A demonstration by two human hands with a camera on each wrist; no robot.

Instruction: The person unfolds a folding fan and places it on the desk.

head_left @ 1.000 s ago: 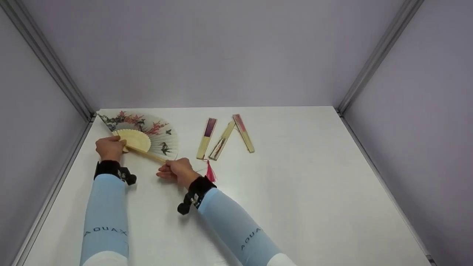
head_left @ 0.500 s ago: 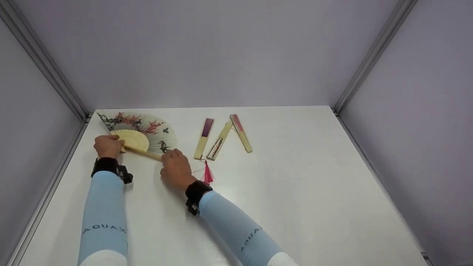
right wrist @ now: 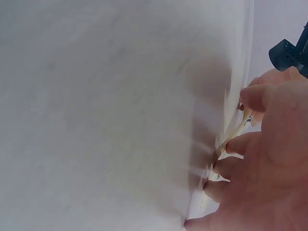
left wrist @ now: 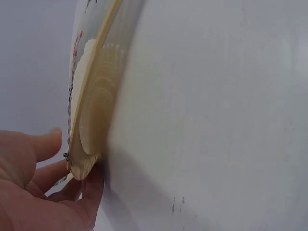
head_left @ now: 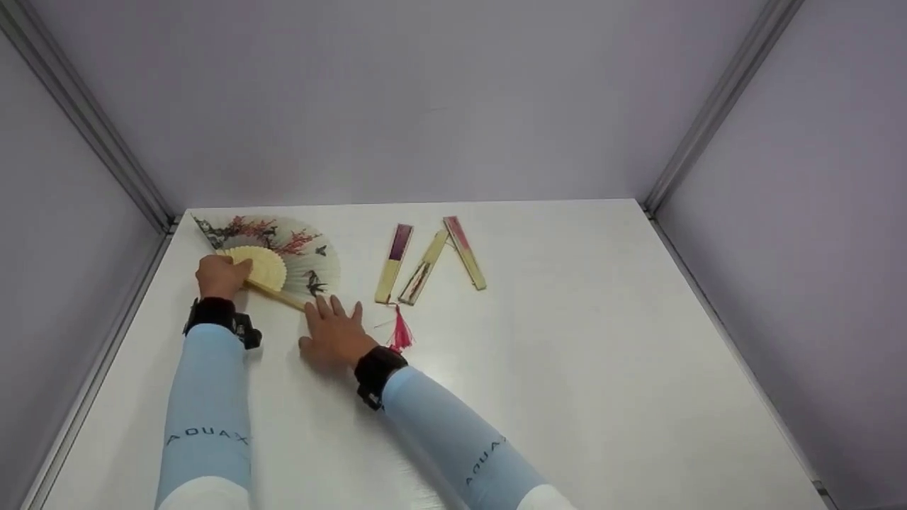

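2 hands: both on the fan (head_left: 283, 258), spread at the surface's (head_left: 567, 354) far left.
Right hand (head_left: 333, 334): flat now, fingers straight on the guard; earlier it pinched.
Left hand (head_left: 221, 276): seemingly pinching the pivot.

The left hand (head_left: 221, 276) covers the pivot end of the open fan (head_left: 283, 255). In the right wrist view the right hand (right wrist: 269, 163) is cut off by the frame edge, the fan's rim beside its fingertips blurred.
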